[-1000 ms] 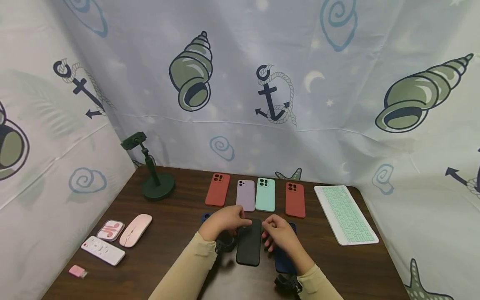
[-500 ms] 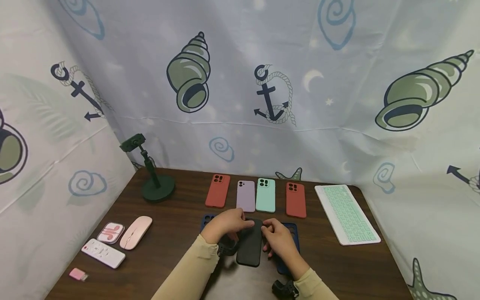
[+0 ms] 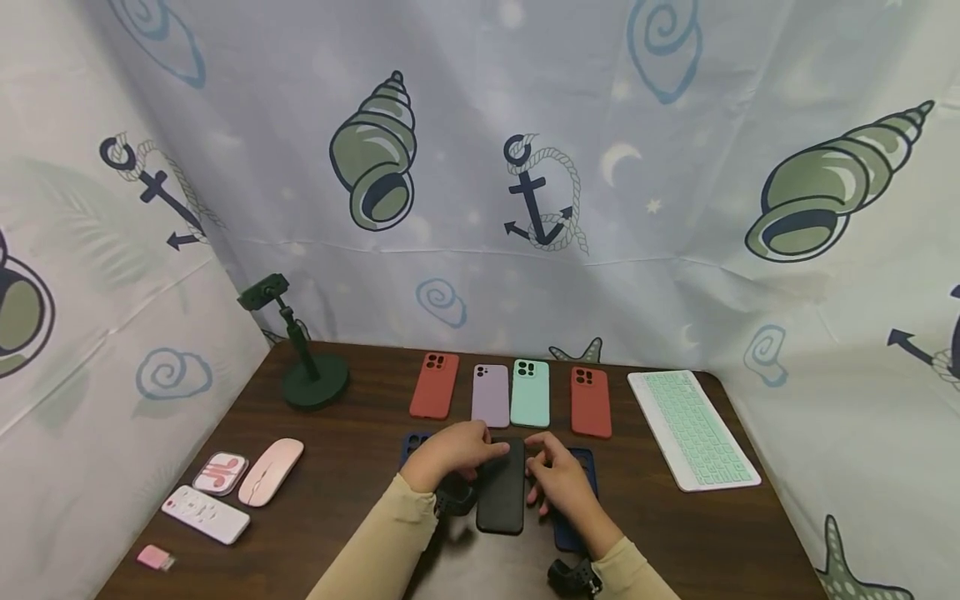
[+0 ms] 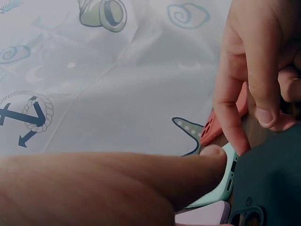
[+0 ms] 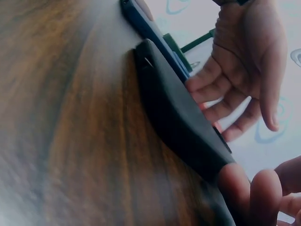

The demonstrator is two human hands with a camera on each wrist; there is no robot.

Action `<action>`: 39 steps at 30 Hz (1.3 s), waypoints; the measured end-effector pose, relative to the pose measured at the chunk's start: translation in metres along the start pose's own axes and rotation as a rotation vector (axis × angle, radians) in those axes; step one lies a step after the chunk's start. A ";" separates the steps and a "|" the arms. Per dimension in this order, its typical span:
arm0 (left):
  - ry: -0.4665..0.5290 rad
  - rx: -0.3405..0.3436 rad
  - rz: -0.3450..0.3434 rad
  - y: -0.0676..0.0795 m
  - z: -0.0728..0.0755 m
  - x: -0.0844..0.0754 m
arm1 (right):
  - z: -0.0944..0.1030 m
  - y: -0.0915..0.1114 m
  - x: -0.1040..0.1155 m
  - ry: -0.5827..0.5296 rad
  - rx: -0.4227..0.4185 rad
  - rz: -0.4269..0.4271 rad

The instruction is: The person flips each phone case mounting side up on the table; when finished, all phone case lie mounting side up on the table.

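Observation:
A black phone case [image 3: 501, 492] lies on the table between my hands, its camera cutout at the far end in the left wrist view. My left hand [image 3: 452, 450] is over its far left corner, thumb laid along the top. In the right wrist view, the fingers of that hand are loosely spread at the case's edge. My right hand [image 3: 561, 475] is at the right edge, index fingertip close to the far corner and the other fingers bent loosely. Beneath the right forearm is a dark blue phone case [image 3: 568, 536]; another blue case [image 3: 414, 443] is partly hidden behind the left hand.
Behind lie a red case [image 3: 434, 387], a lilac case [image 3: 491, 397], a mint case [image 3: 530, 396] and a second red case [image 3: 591, 404]. A keyboard [image 3: 693, 429] is on the right; a mouse [image 3: 271, 472], remote [image 3: 206, 514] and green stand [image 3: 316, 383] are on the left.
The black case has shifted very slightly to the right between my hands. My right index finger reaches a little further out; the left hand stays nearly in place.

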State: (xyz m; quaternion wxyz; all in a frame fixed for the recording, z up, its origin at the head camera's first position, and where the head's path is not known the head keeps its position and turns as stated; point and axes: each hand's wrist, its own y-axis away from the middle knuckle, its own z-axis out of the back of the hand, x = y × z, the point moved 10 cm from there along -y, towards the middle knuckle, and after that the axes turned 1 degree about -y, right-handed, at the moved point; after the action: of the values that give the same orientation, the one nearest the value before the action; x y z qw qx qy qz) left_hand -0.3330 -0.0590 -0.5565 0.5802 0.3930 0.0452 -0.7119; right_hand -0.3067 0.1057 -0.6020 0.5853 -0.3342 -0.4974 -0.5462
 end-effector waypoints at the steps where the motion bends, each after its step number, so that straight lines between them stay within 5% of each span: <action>1: -0.002 0.000 -0.008 0.000 0.000 0.000 | 0.000 0.001 0.001 0.022 -0.016 -0.002; 9: -0.021 0.006 -0.052 0.000 -0.002 -0.002 | 0.003 0.005 0.014 0.084 -0.105 0.055; 17: -0.030 0.017 -0.078 0.002 -0.004 -0.012 | -0.005 0.007 0.024 -0.101 0.003 0.172; 30: 0.096 0.025 -0.109 0.008 -0.005 -0.019 | -0.014 0.008 0.028 -0.004 0.064 0.269; 39: -0.008 -0.021 -0.144 0.015 0.001 -0.030 | 0.001 0.008 0.027 0.134 -0.100 0.177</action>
State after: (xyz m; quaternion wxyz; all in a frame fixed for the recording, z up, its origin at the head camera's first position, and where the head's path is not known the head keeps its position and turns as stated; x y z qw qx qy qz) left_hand -0.3205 -0.0407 -0.5315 0.5319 0.3797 0.0787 -0.7529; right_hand -0.3010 0.0996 -0.5754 0.6459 -0.3684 -0.3977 -0.5376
